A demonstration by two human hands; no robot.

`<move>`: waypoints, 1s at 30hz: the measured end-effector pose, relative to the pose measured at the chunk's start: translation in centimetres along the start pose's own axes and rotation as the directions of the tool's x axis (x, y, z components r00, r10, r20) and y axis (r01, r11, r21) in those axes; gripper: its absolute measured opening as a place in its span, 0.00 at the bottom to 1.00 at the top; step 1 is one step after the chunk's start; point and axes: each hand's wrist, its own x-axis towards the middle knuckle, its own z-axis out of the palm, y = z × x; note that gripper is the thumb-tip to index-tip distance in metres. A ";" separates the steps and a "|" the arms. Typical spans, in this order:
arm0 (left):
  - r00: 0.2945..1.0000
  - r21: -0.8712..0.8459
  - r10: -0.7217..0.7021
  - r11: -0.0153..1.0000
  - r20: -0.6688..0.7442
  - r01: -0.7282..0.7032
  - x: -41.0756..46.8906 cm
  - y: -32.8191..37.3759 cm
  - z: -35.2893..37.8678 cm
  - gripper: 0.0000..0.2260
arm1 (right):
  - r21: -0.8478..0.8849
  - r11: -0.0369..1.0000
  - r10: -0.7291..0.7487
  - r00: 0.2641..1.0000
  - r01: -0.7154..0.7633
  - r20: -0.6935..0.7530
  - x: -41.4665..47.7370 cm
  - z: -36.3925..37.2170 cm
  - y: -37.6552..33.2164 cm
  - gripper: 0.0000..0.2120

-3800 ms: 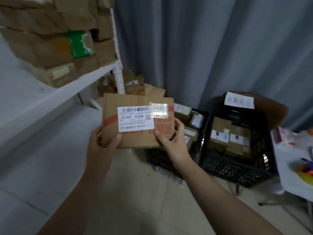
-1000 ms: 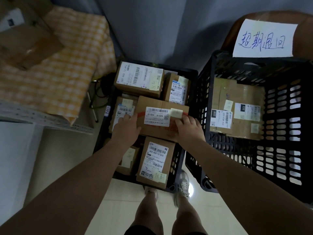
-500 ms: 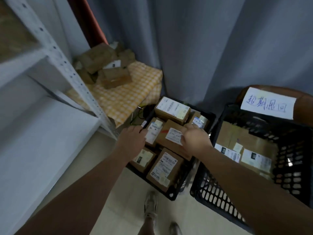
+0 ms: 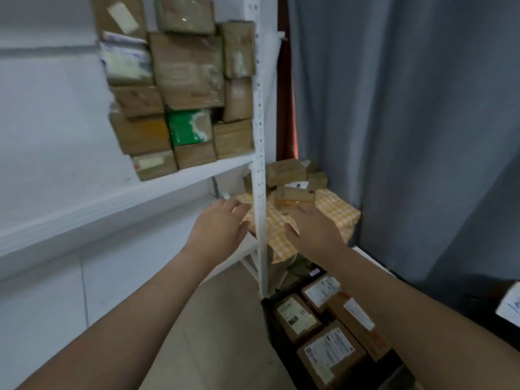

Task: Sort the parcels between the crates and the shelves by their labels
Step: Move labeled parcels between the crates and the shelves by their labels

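At far left, white shelf point(image 4: 112, 201) loaded with stacked brown parcels point(image 4: 187, 70), a green box point(image 4: 188, 128) among them, the stack close against the white upright point(image 4: 259, 130). Below the shelf board, left hand point(image 4: 221, 226): hovers just left of the upright, fingers relaxed and slightly spread, grips nothing. Just right of the upright, right hand point(image 4: 312, 225): palm down, fingers loosely extended, likewise holds nothing, hangs in front of a yellow checked cloth point(image 4: 337, 211). On that cloth, a small heap of cardboard boxes point(image 4: 285, 173). Lower right, under the right forearm, black crate point(image 4: 269, 319) filled with labelled parcels point(image 4: 329, 356), white labels up. Behind, grey curtain point(image 4: 422, 108). At the right edge, corner of a paper note point(image 4: 510, 308), blurred.
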 end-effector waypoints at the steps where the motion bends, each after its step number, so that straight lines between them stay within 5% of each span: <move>1: 0.999 0.012 -0.034 0.999 -0.015 0.034 -0.4 -1.2 -1.0 0.18 | 0.038 0.999 -0.020 1.000 0.021 -0.015 1.1 0.1 -1.4 0.16; 7: 0.976 0.056 -0.189 0.979 -0.107 0.196 -2.9 -8.4 -5.7 0.18 | 0.262 0.960 -0.084 0.993 0.102 -0.079 7.4 1.5 -8.9 0.17; 17: 0.928 0.070 -0.201 0.970 -0.313 0.233 0.9 -21.0 -12.4 0.18 | 0.206 0.935 -0.223 0.931 0.288 -0.288 20.2 1.2 -19.1 0.20; 26: 0.853 -0.081 -0.130 0.991 -0.506 0.103 11.7 -29.2 -17.8 0.23 | 0.081 0.975 -0.129 0.824 0.207 -0.552 33.2 -3.5 -26.4 0.30; 30: 0.851 -0.123 -0.150 0.987 -0.503 0.101 13.7 -32.4 -18.6 0.23 | -0.026 0.998 -0.058 0.827 0.052 -0.560 37.8 -4.9 -28.9 0.36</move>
